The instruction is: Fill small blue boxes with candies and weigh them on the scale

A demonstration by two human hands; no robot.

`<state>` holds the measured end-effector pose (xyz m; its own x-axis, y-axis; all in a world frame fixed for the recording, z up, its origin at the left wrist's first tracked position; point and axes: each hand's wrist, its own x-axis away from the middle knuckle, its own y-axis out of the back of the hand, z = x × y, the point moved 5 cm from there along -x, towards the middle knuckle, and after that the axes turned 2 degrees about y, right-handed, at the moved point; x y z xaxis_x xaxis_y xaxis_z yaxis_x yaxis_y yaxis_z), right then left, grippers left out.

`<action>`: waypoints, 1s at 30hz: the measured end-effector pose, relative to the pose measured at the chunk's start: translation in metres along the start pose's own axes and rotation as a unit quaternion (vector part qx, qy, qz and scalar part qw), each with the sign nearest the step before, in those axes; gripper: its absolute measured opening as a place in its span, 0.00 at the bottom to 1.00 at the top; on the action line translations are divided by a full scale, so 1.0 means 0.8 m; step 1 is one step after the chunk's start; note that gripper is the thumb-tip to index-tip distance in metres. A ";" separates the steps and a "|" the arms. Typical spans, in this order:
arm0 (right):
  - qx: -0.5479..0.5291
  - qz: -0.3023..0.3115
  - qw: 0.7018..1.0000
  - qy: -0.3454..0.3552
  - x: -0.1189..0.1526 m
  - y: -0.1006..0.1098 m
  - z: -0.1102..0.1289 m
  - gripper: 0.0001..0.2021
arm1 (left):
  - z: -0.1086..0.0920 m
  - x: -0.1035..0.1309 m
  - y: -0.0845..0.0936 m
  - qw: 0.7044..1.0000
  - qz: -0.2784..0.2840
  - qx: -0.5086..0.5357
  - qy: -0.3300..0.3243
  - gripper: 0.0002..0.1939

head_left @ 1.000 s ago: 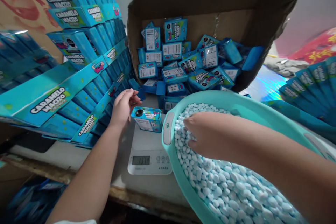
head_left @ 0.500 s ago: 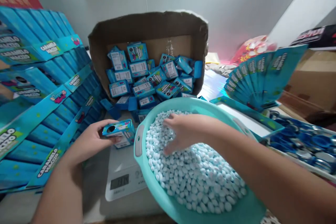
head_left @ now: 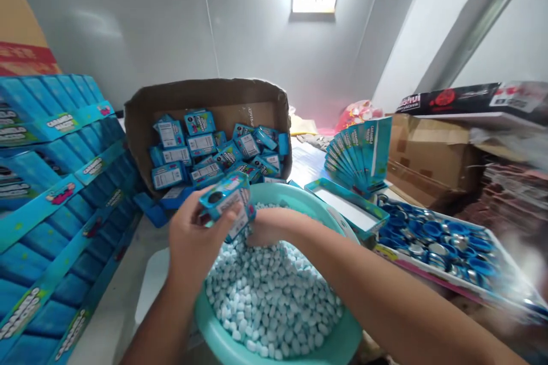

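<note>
The left hand holds a blue box, thumb on the near side, the other fingers mostly hidden behind it. The box is tilted and sits above the left part of the turquoise bowl, with a round dark spot on its upper narrow face and printed labels on its sides. The right hand reaches in from the right, low over the pale blue candies in the bowl, right beside the box. Its fingertips are hidden, so I cannot tell whether it is wide, narrow or holding candies.

The bowl stands in the near middle of the scene. To its left a white scale lies on the table, partly covered by the left forearm. Beyond the bowl, a brown carton opens toward the person, with many more blue boxes in a loose heap inside.

Along the left side rises a stack of printed display trays filled with boxes. On the right are a shallow blue tray with a white inside, a fan of blue cards standing at its far side, and, farther right, a white tray full of blue and silver caps.
</note>
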<state>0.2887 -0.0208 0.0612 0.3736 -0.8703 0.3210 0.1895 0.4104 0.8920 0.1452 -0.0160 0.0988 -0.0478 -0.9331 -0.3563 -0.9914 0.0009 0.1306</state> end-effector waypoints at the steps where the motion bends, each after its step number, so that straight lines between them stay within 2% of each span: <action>1: 0.003 0.001 1.000 -0.001 0.001 0.002 -0.005 0.19 | 0.003 0.002 -0.007 1.000 0.018 -0.002 0.004 0.24; 4: 0.007 0.021 0.999 -0.038 0.010 0.011 -0.021 0.12 | 0.022 0.002 -0.006 0.999 0.036 0.014 0.037 0.26; 6: -0.006 0.026 0.998 -0.056 0.021 0.021 -0.028 0.11 | 0.037 -0.001 -0.002 0.997 0.053 0.008 0.063 0.27; 10: -0.096 0.026 0.995 -0.012 0.049 0.049 -0.021 0.12 | 0.055 -0.004 -0.008 0.991 0.105 -0.005 0.086 0.27; 12: -0.169 -0.003 0.985 0.011 0.057 0.069 -0.010 0.12 | 0.054 -0.003 -0.012 0.989 0.121 -0.009 0.080 0.26; 14: -0.235 -0.062 0.970 0.024 0.056 0.092 0.003 0.10 | 0.051 0.000 -0.016 0.985 0.151 -0.026 0.078 0.24; 18: -0.361 -0.163 0.916 0.065 0.023 0.119 0.035 0.09 | 0.041 0.005 -0.022 0.971 0.215 -0.070 0.071 0.19; 21: -0.404 -0.230 0.882 0.081 -0.002 0.114 0.049 0.10 | 0.036 0.006 -0.022 0.969 0.217 -0.099 0.062 0.18; 24: -0.368 -0.289 0.881 0.074 -0.010 0.097 0.049 0.11 | 0.038 0.005 -0.020 0.971 0.199 -0.115 0.072 0.16; 27: -0.401 -0.307 0.862 0.053 -0.011 0.080 0.040 0.10 | 0.045 0.004 -0.020 0.970 0.198 -0.091 0.110 0.16; 30: -0.454 -0.300 0.838 0.035 -0.016 0.069 0.033 0.09 | 0.046 0.003 -0.018 0.968 0.200 -0.074 0.131 0.15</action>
<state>0.2705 0.0062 0.1148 0.0095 -0.9891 -0.1470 0.9635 -0.0302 0.2661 0.1551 -0.0048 0.0618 -0.3721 -0.9282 -0.0048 -0.8706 0.3473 0.3485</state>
